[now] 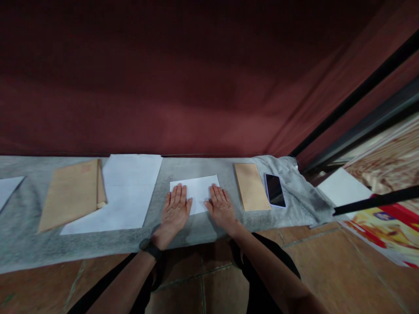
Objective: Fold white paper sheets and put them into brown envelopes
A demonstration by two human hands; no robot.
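Observation:
A white sheet of paper (198,189), apparently folded, lies flat on the grey cloth in front of me. My left hand (176,208) rests palm down on its left part, fingers stretched out. On the right part lies my right hand (221,207), also flat with its fingers extended and thumb pointing inward. Between the two hands the paper's middle shows; the areas under the palms are hidden. Just right of my right hand is a brown envelope or stack of envelopes (252,187).
Grey cloth (196,235) covers the long narrow surface. Larger white sheets (131,196) and brown envelopes (70,192) lie to the left. A phone (275,190) sits at the right. Behind hangs dark red fabric (183,109). A colourful box (386,231) stands on the tiled floor.

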